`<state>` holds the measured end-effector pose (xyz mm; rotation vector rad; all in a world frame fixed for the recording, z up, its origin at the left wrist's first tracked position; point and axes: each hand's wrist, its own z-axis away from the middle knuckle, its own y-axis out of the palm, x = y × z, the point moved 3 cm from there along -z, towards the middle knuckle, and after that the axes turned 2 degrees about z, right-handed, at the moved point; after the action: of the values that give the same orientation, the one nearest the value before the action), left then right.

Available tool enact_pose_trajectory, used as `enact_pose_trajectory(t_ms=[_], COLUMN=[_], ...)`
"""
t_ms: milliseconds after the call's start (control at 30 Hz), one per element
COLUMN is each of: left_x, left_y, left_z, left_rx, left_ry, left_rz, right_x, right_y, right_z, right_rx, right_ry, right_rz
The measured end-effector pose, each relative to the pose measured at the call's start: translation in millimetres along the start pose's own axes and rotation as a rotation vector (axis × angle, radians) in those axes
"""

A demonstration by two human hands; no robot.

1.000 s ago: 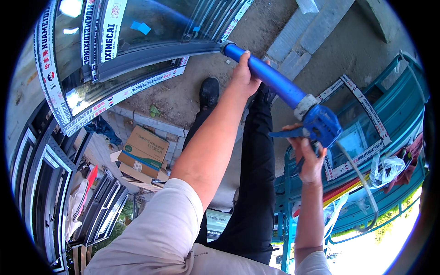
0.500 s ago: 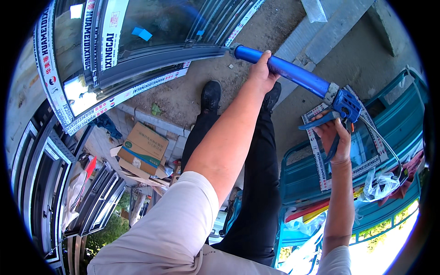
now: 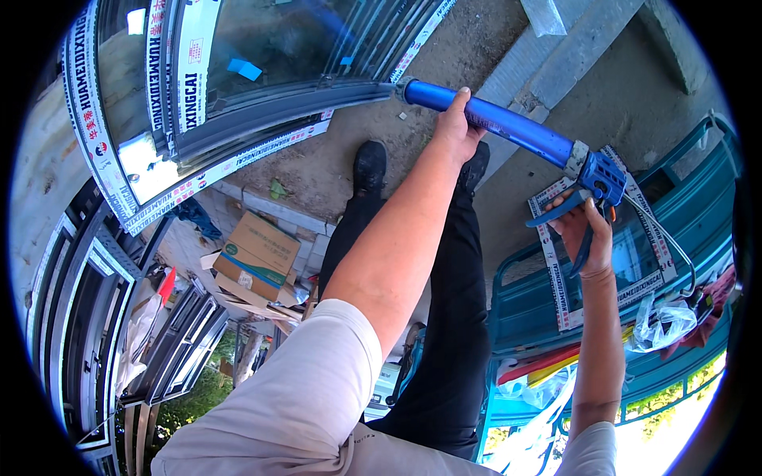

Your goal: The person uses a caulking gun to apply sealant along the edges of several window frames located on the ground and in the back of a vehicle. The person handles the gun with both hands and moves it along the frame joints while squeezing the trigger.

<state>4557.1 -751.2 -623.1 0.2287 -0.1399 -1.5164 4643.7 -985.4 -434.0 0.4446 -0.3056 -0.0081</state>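
Note:
A blue caulking gun [image 3: 520, 135] lies across the upper right of the head view. Its front end is close to the corner of a dark window frame [image 3: 278, 113]; whether the tip touches the frame I cannot tell. Around the middle of the barrel my left hand [image 3: 459, 133] is closed, thumb on top. At the rear end, my right hand [image 3: 586, 230] is wrapped round the blue handle and trigger, palm upward. The frame has glass panes and printed protective tape along its edges.
A teal cart [image 3: 516, 313] stands at the right, carrying a taped glass panel [image 3: 631, 250] and plastic bags [image 3: 663, 321]. Cardboard boxes [image 3: 258, 250] lie at lower left beside stacked window frames [image 3: 178, 349]. A concrete step [image 3: 548, 63] crosses the top, near my feet.
Both hands keep their hold on the caulking gun, its front end still beside the frame corner. The surroundings at left and below have shifted slightly rightward in view.

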Motion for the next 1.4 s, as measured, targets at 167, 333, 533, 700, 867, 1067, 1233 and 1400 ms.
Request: enact_pose_trajectory(t_ms=[167,333,533,700,867,1067,1233,1400], left_x=[-4,-13,-21,-30,-38,-44,-48,-52], left_y=[7,10,18,24,28,30,30,34], left_z=[15,28,49,65,77,93,99,108], left_rx=[-0.008,0.019,-0.001,-0.005,-0.003,-0.007,-0.006,-0.022], left_ry=[0.015,0.016,0.046,0.058,0.067,0.081,0.084,0.084], left_rz=[0.0,0.018,0.021,0.038,0.04,0.04,0.033,0.022], right_x=[4,10,20,27,31,31,32,34], right_y=[2,9,22,34,43,53,59,64], right_z=[5,10,20,28,35,46,52,56], right_rx=[0.014,0.016,0.009,0.019,0.014,0.008,0.012,0.003], right_ry=[0.018,0.035,0.036,0.04,0.045,0.036,0.044,0.025], right_rz=[-0.011,-0.014,-0.005,-0.003,-0.01,-0.038,-0.033,-0.022])
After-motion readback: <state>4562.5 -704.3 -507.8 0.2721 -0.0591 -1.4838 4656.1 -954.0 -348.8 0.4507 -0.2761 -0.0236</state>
